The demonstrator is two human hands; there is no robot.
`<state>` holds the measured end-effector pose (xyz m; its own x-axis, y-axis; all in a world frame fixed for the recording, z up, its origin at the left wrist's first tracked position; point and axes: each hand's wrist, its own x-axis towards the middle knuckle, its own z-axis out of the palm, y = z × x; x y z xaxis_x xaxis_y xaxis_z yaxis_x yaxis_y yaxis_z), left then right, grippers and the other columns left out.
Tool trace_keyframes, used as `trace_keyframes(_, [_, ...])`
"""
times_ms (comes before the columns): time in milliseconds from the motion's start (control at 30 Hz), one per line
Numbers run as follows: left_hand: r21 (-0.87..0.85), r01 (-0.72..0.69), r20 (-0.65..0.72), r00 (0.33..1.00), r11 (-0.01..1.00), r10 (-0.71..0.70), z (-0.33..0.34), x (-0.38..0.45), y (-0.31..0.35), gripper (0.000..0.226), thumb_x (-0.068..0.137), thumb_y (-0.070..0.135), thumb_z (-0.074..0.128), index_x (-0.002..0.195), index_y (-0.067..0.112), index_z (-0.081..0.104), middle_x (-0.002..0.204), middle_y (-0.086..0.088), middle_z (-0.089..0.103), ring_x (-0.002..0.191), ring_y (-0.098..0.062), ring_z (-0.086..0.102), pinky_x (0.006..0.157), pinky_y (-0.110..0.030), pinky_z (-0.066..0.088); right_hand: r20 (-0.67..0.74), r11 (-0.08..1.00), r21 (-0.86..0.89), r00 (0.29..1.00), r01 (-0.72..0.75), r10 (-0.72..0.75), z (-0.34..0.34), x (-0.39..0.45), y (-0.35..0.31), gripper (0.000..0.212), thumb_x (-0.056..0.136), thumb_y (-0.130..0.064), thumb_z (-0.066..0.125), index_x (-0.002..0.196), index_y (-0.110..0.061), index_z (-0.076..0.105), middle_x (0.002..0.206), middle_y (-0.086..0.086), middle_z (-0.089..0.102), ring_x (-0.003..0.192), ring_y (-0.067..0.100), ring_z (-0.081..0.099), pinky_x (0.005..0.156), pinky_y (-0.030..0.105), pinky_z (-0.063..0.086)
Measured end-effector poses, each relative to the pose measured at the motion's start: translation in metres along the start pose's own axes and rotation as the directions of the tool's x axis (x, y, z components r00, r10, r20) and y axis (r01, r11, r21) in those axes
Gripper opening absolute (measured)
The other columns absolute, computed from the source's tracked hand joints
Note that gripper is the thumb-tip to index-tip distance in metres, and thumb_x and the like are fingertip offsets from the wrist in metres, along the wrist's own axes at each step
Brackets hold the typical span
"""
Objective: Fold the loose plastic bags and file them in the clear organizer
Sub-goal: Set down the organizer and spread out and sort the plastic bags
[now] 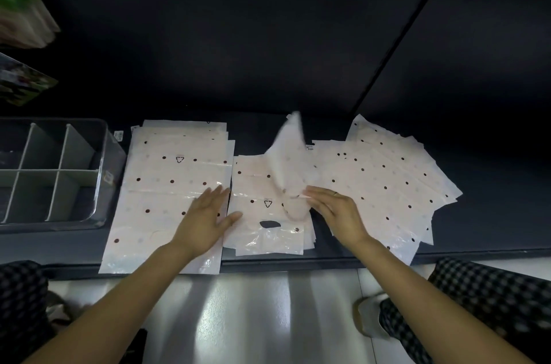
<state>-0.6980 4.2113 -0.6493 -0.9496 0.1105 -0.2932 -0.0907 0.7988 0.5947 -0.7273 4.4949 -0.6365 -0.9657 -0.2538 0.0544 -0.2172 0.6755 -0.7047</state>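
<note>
This looks like a shop or stockroom. A dark shelf (492, 232) runs across the middle of the frame, backed by dark panels, above a glossy pale floor (253, 319). At the upper left hang packaged goods (21, 5) in clear wrapping. Stacks of identical dotted plastic bags (167, 184) lie on the shelf beside a clear divided organizer (101, 155) at the left.

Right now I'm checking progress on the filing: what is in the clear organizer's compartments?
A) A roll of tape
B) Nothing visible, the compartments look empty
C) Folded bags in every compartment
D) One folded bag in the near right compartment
B: the clear organizer at the left shows only its white dividers, while all the dotted bags lie on the dark shelf beside it.
</note>
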Motion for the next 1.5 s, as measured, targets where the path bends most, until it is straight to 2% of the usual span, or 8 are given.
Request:
trace_keyframes(100, [-0.62, 0.044, -0.013, 0.998, 0.783, -0.066, -0.004, 0.002, 0.032, 0.076, 0.082, 0.053, 0.056, 0.147, 0.03, 0.025, 0.146, 0.016, 0.034, 0.132, 0.003, 0.027, 0.108, -0.023, 0.023, 0.036, 0.979, 0.183, 0.996, -0.093, 0.088, 0.014, 0.0, -0.012, 0.025, 0.092, -0.014, 0.059, 0.116, -0.013, 0.067, 0.119, -0.012, 0.059, 0.112, -0.004, 0.053, 0.103, 0.01, 0.036])
trace_keyframes(267, [-0.758, 0.131, 0.022, 0.984, 0.639, -0.175, 0.006, 0.003, 0.048, 0.07, 0.085, 0.014, 0.069, 0.143, 0.026, 0.032, 0.113, -0.021, 0.059, 0.104, -0.029, 0.058, 0.097, -0.04, 0.044, 0.053, 0.906, 0.315, 0.958, -0.284, 0.282, 0.024, 0.002, -0.014, 0.035, 0.091, -0.024, 0.061, 0.124, -0.012, 0.061, 0.131, -0.002, 0.057, 0.123, 0.008, 0.051, 0.107, 0.023, 0.037])
trace_keyframes(533, [-0.366, -0.048, -0.17, 0.985, 0.929, -0.017, 0.019, 0.001, 0.021, 0.069, 0.09, 0.02, 0.062, 0.148, 0.021, 0.025, 0.151, -0.007, 0.027, 0.135, -0.022, 0.033, 0.105, -0.031, 0.035, -0.151, 0.785, -0.355, 0.86, -0.507, 0.487, -0.018, -0.01, 0.053, 0.073, 0.091, -0.045, 0.054, 0.15, -0.019, 0.021, 0.158, 0.003, 0.012, 0.144, 0.023, 0.012, 0.116, 0.035, 0.022])
trace_keyframes(733, [0.496, -0.197, 0.082, 0.98, 0.846, 0.18, 0.032, -0.003, 0.002, 0.055, 0.094, 0.059, 0.032, 0.145, 0.041, 0.027, 0.144, 0.002, -0.04, 0.14, -0.026, -0.03, 0.114, -0.054, -0.008, -0.266, 0.751, -0.399, 0.851, -0.525, 0.453, -0.034, -0.039, 0.085, 0.03, 0.096, -0.023, 0.053, 0.122, -0.012, 0.062, 0.137, 0.004, 0.053, 0.122, 0.026, 0.044, 0.088, 0.031, 0.042])
trace_keyframes(933, [0.518, -0.023, 0.105, 0.994, 0.855, -0.036, 0.025, 0.0, 0.007, 0.057, 0.09, 0.067, 0.028, 0.143, 0.05, 0.023, 0.142, -0.003, -0.043, 0.139, -0.035, -0.028, 0.112, -0.059, -0.006, -0.377, 0.814, -0.271, 0.835, -0.513, 0.401, -0.03, -0.027, 0.066, 0.024, 0.098, -0.019, 0.049, 0.098, -0.007, 0.07, 0.097, 0.01, 0.069, 0.099, 0.033, 0.056, 0.063, 0.028, 0.035])
trace_keyframes(1133, [-0.194, -0.061, -0.004, 0.998, 0.979, 0.061, 0.008, -0.005, 0.043, 0.073, 0.075, 0.068, 0.045, 0.14, 0.035, 0.041, 0.159, 0.007, 0.003, 0.146, -0.014, 0.002, 0.117, -0.033, 0.009, -0.314, 0.952, -0.234, 0.942, -0.196, 0.116, -0.001, -0.008, -0.005, 0.019, 0.093, -0.014, 0.058, 0.104, -0.01, 0.072, 0.102, 0.003, 0.072, 0.094, 0.026, 0.059, 0.071, 0.024, 0.04])
trace_keyframes(1333, [-0.895, 0.157, 0.143, 0.988, 0.417, -0.064, -0.006, -0.01, 0.071, 0.042, 0.084, 0.039, 0.065, 0.119, 0.017, 0.057, 0.112, -0.002, 0.068, 0.098, -0.016, 0.068, 0.073, -0.026, 0.055, 0.122, 0.936, -0.207, 0.956, 0.286, -0.266, 0.042, -0.017, -0.075, 0.025, 0.091, -0.022, 0.052, 0.105, -0.019, 0.072, 0.121, -0.006, 0.066, 0.093, 0.018, 0.06, 0.074, 0.021, 0.044])
trace_keyframes(1500, [-0.404, 0.063, -0.062, 0.993, 0.912, -0.097, -0.036, -0.008, 0.039, 0.036, 0.087, 0.0, 0.06, 0.122, 0.007, 0.056, 0.111, -0.009, 0.063, 0.106, -0.028, 0.059, 0.077, -0.028, 0.046, 0.056, 0.974, -0.094, 0.978, 0.204, -0.199, 0.042, -0.013, -0.083, 0.042, 0.09, -0.031, 0.06, 0.132, -0.023, 0.055, 0.14, -0.008, 0.048, 0.122, 0.007, 0.04, 0.101, 0.02, 0.039])
